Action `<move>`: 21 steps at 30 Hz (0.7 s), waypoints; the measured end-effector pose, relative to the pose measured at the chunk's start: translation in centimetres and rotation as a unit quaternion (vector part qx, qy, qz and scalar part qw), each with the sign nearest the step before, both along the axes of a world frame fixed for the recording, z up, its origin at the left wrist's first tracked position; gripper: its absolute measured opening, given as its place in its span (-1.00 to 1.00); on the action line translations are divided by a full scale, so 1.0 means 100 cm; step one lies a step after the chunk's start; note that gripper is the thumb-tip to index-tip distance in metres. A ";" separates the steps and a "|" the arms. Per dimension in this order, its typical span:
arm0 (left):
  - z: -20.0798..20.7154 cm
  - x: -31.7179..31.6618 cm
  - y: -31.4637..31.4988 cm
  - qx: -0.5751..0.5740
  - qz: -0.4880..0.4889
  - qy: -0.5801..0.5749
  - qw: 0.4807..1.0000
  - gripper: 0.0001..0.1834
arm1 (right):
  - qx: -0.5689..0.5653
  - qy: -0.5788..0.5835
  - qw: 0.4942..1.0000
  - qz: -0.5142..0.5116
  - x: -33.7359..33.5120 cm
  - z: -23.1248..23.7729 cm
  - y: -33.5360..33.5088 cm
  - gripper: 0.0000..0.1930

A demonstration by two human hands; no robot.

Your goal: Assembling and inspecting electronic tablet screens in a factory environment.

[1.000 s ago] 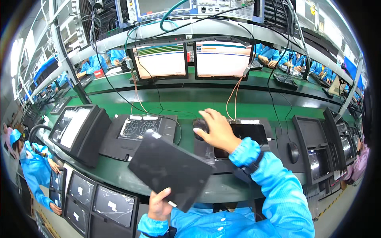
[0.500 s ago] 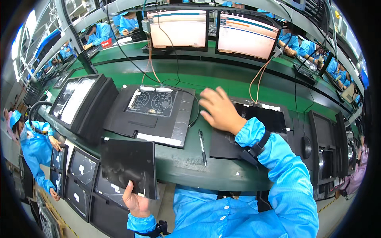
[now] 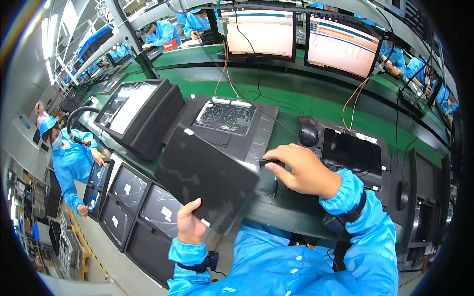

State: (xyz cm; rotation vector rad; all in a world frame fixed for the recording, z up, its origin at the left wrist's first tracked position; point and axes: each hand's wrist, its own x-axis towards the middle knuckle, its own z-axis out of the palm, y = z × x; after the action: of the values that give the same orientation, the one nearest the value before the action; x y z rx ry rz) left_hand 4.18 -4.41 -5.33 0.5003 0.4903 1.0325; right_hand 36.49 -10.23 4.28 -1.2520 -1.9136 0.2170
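Note:
My left hand grips a flat black tablet by its lower edge, thumb on the dark face. The tablet is tilted above the bench's front edge, with small white tabs on its edges. Close to its right edge, my right hand is closed in a pinch on a black cable plug. Whether the plug touches the tablet, I cannot tell. Below the right hand's fingers, a pen lies on the bench. Behind the tablet sits a black pad bearing a plate with two printed circle targets.
A stack of black trays stands at left; more trays with bagged panels lie below it. At right are a mouse, another dark tablet and a second mouse. Two monitors stand behind. A co-worker is at far left.
The tablet has risen and moved right, now tilted. My right hand, earlier open and spread over the bench, has come down nearer and closed on the cable plug. The whole view has shifted.

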 end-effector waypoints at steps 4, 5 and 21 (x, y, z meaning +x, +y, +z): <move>0.044 -0.019 -0.011 0.159 0.026 0.288 0.944 -0.48 | 0.086 -0.079 0.993 0.015 0.011 0.027 -0.019 -0.72; 0.061 -0.024 -0.014 0.217 -0.016 0.354 0.910 -0.48 | 0.110 -0.113 0.987 0.022 0.011 0.033 -0.024 -0.68; 0.111 -0.037 -0.058 0.459 -0.123 0.569 0.671 -0.78 | 0.182 -0.156 0.968 0.074 -0.009 0.044 -0.050 -0.59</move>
State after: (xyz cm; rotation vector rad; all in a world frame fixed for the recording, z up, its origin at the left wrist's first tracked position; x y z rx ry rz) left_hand 0.53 -10.16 5.79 2.1422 0.9389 0.5047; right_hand 35.62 -15.25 8.69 -0.9366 -2.1941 -0.2637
